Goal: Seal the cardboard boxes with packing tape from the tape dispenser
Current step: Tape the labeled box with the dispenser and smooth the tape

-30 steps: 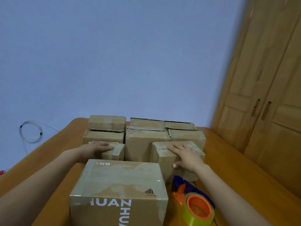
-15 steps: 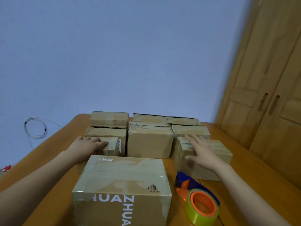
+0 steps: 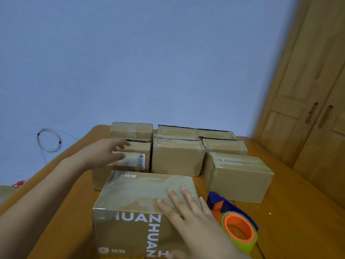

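The ZHUAN box sits nearest you on the desk, right hand flat on its top, fingers straight and spread, probably steadying it for taping. The tape dispenser lies just right of it, untouched. Your left hand curls round a small box behind, likely clearing space.

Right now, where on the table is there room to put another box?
Bare table lies right of the tape dispenser and the right box, by the wardrobe. More runs along the left edge under the left arm. The middle is packed: boxes sit side by side.
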`<state>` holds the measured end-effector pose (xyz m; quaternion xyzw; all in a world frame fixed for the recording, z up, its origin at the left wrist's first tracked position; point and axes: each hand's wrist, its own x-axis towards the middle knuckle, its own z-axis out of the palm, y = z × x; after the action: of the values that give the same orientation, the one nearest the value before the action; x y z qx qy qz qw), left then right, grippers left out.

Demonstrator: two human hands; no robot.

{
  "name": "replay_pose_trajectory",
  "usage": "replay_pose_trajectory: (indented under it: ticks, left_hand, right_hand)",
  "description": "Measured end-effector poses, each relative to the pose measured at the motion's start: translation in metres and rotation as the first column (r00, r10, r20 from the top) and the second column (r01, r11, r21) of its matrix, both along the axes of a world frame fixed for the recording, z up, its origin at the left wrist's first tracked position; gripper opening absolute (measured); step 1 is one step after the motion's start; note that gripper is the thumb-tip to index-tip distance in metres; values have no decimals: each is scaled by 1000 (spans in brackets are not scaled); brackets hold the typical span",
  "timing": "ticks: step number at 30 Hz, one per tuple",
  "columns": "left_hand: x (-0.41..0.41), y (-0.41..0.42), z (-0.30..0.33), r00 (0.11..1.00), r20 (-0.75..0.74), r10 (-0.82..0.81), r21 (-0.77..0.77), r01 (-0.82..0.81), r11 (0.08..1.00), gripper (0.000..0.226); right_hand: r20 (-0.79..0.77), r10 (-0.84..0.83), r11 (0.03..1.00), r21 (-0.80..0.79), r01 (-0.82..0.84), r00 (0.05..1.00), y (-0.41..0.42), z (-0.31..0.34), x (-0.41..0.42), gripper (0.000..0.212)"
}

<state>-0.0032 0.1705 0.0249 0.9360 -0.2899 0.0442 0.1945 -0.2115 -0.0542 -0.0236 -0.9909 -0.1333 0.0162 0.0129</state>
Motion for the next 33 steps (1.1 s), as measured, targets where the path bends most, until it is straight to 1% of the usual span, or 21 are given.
replay_pose_trajectory:
  ticks: [1,2,3,4,5,6,7,9,11,12,15,18,22,28,32,33]
  left_hand:
    - [-13,0,5,999,-22,-45,-39,44,998,34]
    - [-26,0,8,995,-57,-81,-29,79,996,41]
    - [-40,0,10,986,-119,-113,12,115,993,59]
    - [-53,1,11,971,-196,-135,67,151,986,80]
    - [-62,1,10,952,-269,-144,127,184,975,96]
    - [-70,1,8,929,-334,-161,167,226,960,104]
    - [-76,0,5,904,-382,-193,180,278,944,106]
    - [-85,-6,-4,867,-420,-267,165,363,917,105]
    - [-90,-17,-15,871,-383,-307,175,395,902,105]
    - [-91,-23,-20,883,-354,-309,188,391,901,104]
    - [-93,-44,-35,922,-237,-305,201,353,914,92]
    - [-95,-59,-40,944,-112,-312,177,328,928,73]
    - [-95,-58,-40,952,-5,-305,169,301,938,58]
    - [-90,-40,-35,969,27,-246,191,236,953,52]
    - [-89,-30,-32,975,68,-212,199,195,960,51]
    - [-90,-30,-32,977,68,-203,201,186,962,51]
  right_hand:
    - [71,-6,998,-57,10,997,0,-2,0,122]
    - [72,-47,998,-50,50,996,-2,-4,-1,132]
    - [116,-69,996,-48,75,991,-6,-9,-2,131]
    - [192,-70,996,-33,78,979,-11,-14,-2,123]
    - [248,-92,994,-32,103,965,-19,-21,-2,118]
    - [249,-104,993,-26,114,963,-23,-24,-2,117]
    - [225,-112,993,-9,117,968,-25,-21,-4,116]
    - [240,-117,991,94,97,964,-30,-15,-4,104]
    - [225,-147,981,160,113,963,-41,-11,-6,86]
    - [202,-180,974,174,146,963,-47,-10,-7,81]
    - [181,-255,957,190,220,950,-61,-11,-4,79]
    - [215,-251,962,163,219,944,-70,-12,-5,78]
    - [193,-236,966,150,209,952,-72,-11,-2,78]
    - [186,-153,980,156,125,970,-66,-15,19,75]
    - [213,-90,973,226,40,973,-60,-22,28,70]
    - [217,-90,961,274,28,972,-61,-24,28,67]
